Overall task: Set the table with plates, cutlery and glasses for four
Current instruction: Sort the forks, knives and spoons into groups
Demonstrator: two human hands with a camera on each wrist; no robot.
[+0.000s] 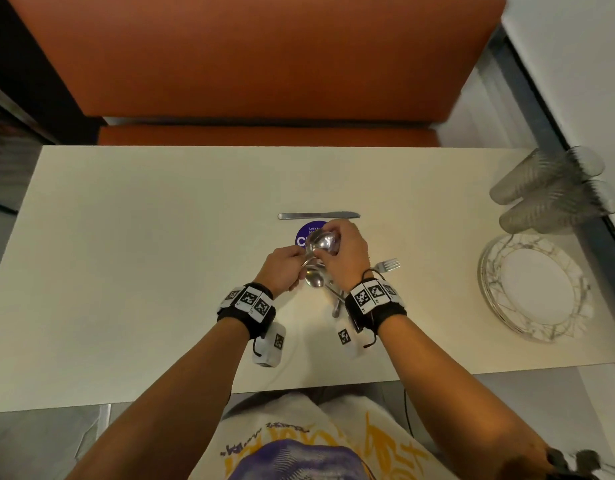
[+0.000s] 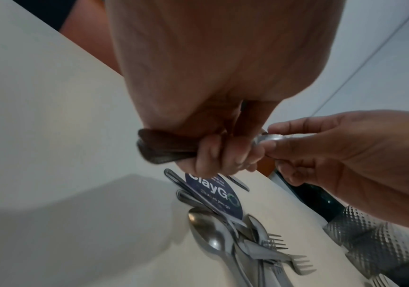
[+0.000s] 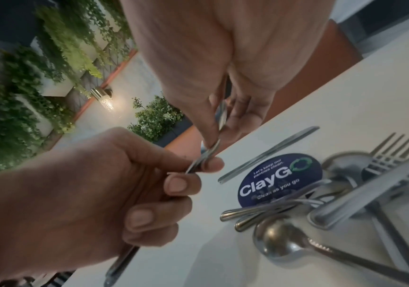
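Above the loose cutlery pile (image 1: pixel 328 289) at mid-tabletop (image 1: pixel 143 220), your left hand (image 1: pixel 281 271) keeps its grip closed on spoon handles while your right hand (image 1: pixel 344 251) pinches one spoon (image 1: pixel 321 242) by the bowl; pulling it free could slip a spoon onto the pile. Beyond lies one knife (image 1: pixel 318 215). Only the head view shows plates (image 1: pixel 534 289) and glasses (image 1: pixel 548 188) stacked far right, none laid out.

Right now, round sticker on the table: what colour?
Dark blue sticker with white lettering and a green logo; clearest in the right wrist view.
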